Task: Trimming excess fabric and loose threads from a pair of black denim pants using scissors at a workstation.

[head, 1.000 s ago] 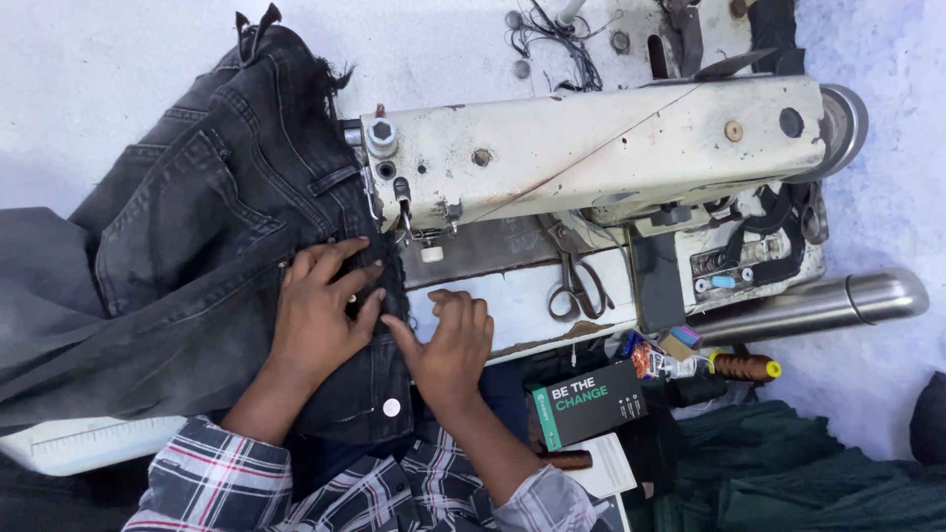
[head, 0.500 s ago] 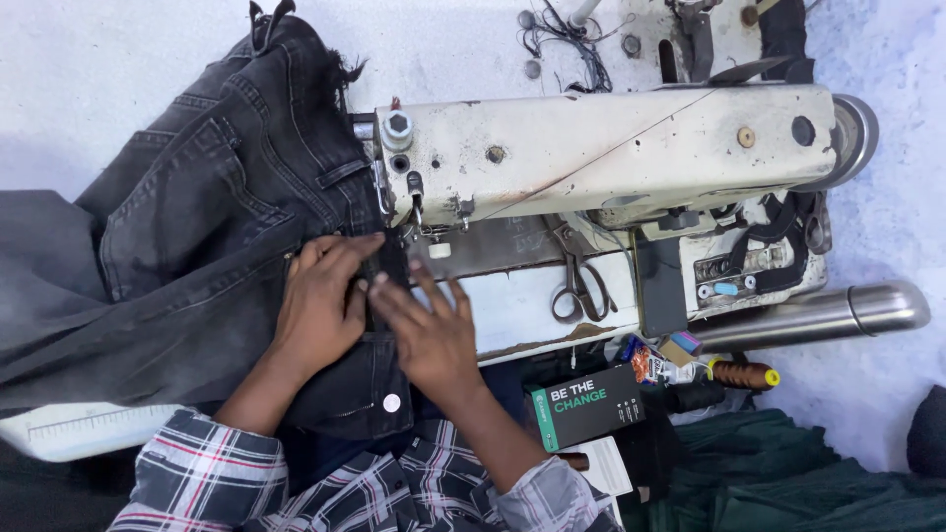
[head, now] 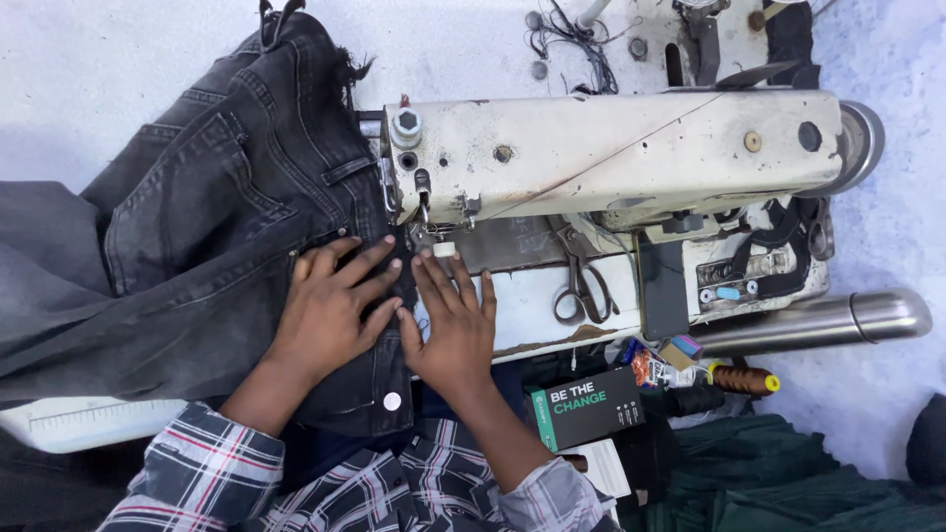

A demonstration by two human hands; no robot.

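Both hands [head: 394,315] flat on jeans [head: 217,246] (scissors [head: 576,281] nearby)

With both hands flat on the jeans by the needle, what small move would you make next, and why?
Probably ease the jeans a little further under the needle: the left hand and right hand already press the fabric flat just in front of it.

Counted at the sewing table

Two hands, one sewing machine [head: 611,148], one pair of black jeans [head: 217,227], one pair of scissors [head: 574,281], one steel flask [head: 818,320].
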